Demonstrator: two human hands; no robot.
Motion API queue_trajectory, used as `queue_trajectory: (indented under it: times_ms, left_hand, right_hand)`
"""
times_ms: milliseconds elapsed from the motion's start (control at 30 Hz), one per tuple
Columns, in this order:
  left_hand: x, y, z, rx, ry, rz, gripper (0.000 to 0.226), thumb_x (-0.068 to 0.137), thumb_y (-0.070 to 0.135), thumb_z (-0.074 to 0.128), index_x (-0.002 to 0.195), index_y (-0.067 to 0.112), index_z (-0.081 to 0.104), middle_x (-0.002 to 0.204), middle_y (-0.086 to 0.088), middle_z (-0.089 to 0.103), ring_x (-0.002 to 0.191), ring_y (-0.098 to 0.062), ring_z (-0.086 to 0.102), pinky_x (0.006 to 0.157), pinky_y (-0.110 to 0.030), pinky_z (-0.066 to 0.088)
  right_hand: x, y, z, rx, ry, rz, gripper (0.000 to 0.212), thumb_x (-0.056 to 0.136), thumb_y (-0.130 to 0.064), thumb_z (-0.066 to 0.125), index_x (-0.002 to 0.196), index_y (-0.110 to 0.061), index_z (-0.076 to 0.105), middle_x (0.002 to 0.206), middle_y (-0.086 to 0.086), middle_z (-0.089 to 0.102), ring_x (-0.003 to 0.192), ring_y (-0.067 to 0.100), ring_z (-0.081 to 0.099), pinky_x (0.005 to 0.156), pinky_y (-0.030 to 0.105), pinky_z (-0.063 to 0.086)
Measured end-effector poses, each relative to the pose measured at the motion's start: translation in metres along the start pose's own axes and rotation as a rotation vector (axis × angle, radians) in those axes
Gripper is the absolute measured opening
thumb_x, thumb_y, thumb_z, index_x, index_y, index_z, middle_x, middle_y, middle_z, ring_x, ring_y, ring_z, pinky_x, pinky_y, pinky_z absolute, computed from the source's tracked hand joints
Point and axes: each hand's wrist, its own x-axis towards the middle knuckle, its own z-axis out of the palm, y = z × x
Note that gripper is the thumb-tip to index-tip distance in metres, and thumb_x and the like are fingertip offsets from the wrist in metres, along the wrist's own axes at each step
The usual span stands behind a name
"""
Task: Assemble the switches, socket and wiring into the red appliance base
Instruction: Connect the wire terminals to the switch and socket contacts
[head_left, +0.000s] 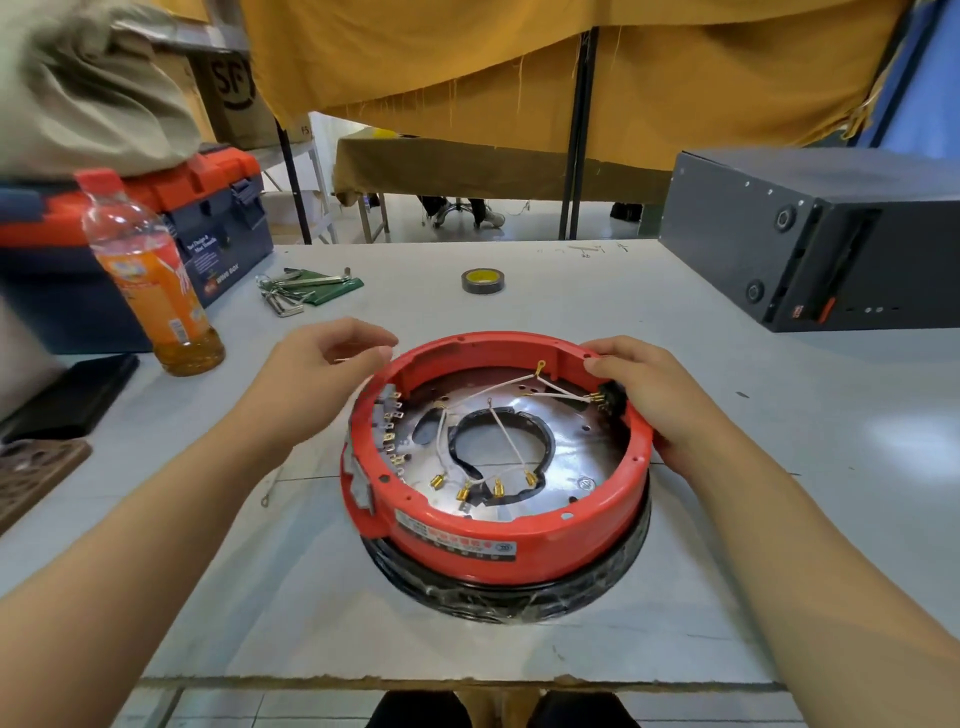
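The red appliance base (519, 540) lies upside down on the table, on top of a black ring wrapped in film (519, 597). Inside it white wires (506, 431) with brass terminals run across a shiny metal plate. A row of grey switches (387, 426) sits in the left wall, and a black socket (613, 397) in the right wall. My left hand (322, 364) hovers at the left rim, fingers loosely curled, with a thin white wire end at its fingertips. My right hand (654, 389) grips the right rim at the socket, thumb on the edge.
An orange drink bottle (150, 280) stands at the left, before a blue and orange toolbox (208, 218). Hex keys (296, 291) and a tape roll (483, 281) lie behind the base. A dark metal box (810, 239) fills the right rear. A black object (72, 395) lies left.
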Motion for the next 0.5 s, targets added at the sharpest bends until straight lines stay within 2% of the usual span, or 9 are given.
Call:
queue_trajectory:
  times_ms: [133, 300, 400, 500]
  left_hand:
    - [-0.001, -0.031, -0.026, 0.211, 0.0, -0.064, 0.017, 0.086, 0.016, 0.066, 0.08, 0.032, 0.068, 0.089, 0.01, 0.069, 0.081, -0.005, 0.063, 0.069, -0.021, 0.048]
    - [-0.009, -0.062, -0.041, 0.478, -0.078, -0.17, 0.008, 0.084, 0.025, 0.069, 0.084, 0.032, 0.066, 0.096, 0.003, 0.064, 0.081, -0.008, 0.057, 0.065, -0.024, 0.042]
    - [-0.02, -0.072, -0.034, 0.499, -0.107, -0.153, 0.015, 0.082, 0.032, 0.07, 0.096, 0.028, 0.07, 0.101, 0.005, 0.059, 0.087, -0.009, 0.053, 0.074, -0.024, 0.038]
    - [-0.029, -0.078, -0.027, 0.464, -0.025, -0.092, 0.015, 0.086, 0.022, 0.067, 0.1, 0.02, 0.073, 0.107, 0.003, 0.063, 0.09, -0.01, 0.053, 0.08, -0.02, 0.037]
  right_hand:
    - [0.002, 0.001, 0.002, 0.043, -0.003, -0.008, 0.018, 0.086, -0.005, 0.056, 0.09, -0.016, 0.07, 0.086, 0.007, 0.07, 0.081, 0.023, 0.065, 0.088, 0.042, 0.051]
    - [0.002, 0.001, 0.004, 0.05, -0.024, -0.036, 0.021, 0.087, -0.003, 0.054, 0.09, -0.016, 0.071, 0.082, 0.005, 0.071, 0.078, 0.02, 0.066, 0.087, 0.041, 0.051]
    - [0.002, 0.001, 0.004, 0.055, -0.029, -0.041, 0.021, 0.088, -0.003, 0.054, 0.09, -0.016, 0.07, 0.081, 0.004, 0.071, 0.077, 0.019, 0.066, 0.086, 0.038, 0.051]
    - [0.002, 0.002, 0.004, 0.06, -0.03, -0.036, 0.02, 0.088, -0.004, 0.054, 0.093, -0.017, 0.07, 0.082, 0.003, 0.071, 0.076, 0.018, 0.066, 0.081, 0.034, 0.052]
